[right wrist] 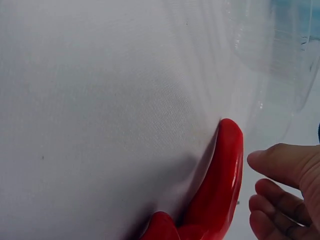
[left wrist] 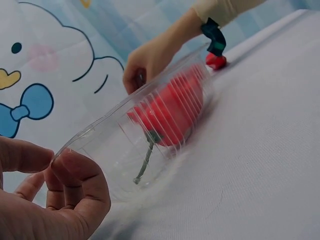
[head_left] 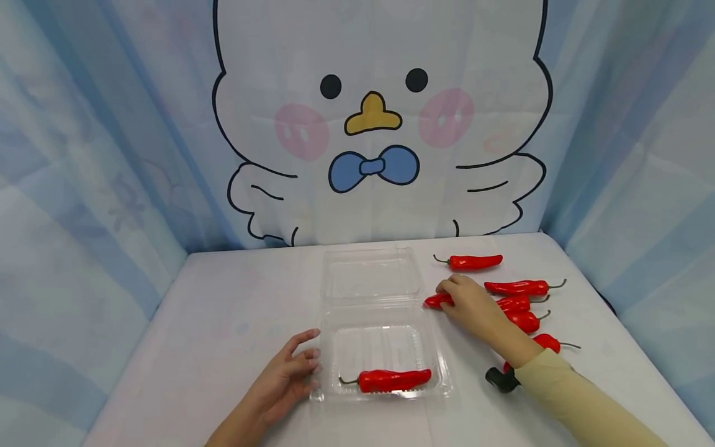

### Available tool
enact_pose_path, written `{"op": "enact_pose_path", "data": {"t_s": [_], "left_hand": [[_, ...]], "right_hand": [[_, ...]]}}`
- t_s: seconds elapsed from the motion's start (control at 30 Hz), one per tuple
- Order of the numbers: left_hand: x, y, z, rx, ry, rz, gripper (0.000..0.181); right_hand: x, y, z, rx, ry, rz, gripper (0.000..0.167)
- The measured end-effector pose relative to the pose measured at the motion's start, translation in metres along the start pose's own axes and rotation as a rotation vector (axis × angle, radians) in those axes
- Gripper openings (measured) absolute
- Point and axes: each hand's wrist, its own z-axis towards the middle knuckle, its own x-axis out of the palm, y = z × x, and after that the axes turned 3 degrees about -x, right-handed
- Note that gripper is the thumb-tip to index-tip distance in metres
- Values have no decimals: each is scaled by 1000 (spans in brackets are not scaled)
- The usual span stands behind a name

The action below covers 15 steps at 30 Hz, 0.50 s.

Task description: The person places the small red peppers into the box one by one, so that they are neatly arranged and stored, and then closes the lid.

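Observation:
A clear hinged container lies unfolded on the table, with one red pepper along the near side of its base. My left hand is at the container's left edge; in the left wrist view the thumb and a finger of that hand pinch the clear rim. Over a red pepper to the container's right, my right hand reaches down and partly hides it. In the right wrist view a gap shows between the fingers of this hand and the pepper.
Several more red peppers lie on the right of the table, one at the back and another nearer the right edge. A dark band shows beside my right sleeve. A patterned curtain stands behind the table.

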Motion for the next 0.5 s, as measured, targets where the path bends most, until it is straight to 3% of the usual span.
{"op": "enact_pose_path", "data": {"t_s": [0.23,0.5], "left_hand": [[0,-6,2,20,-7,31,58],[-2,1,0,10,3,-5,55]], "right_hand": [[7,-5,5,-5,-10,-92,37],[18,-10,7,-66,-32,-142,38]]}}
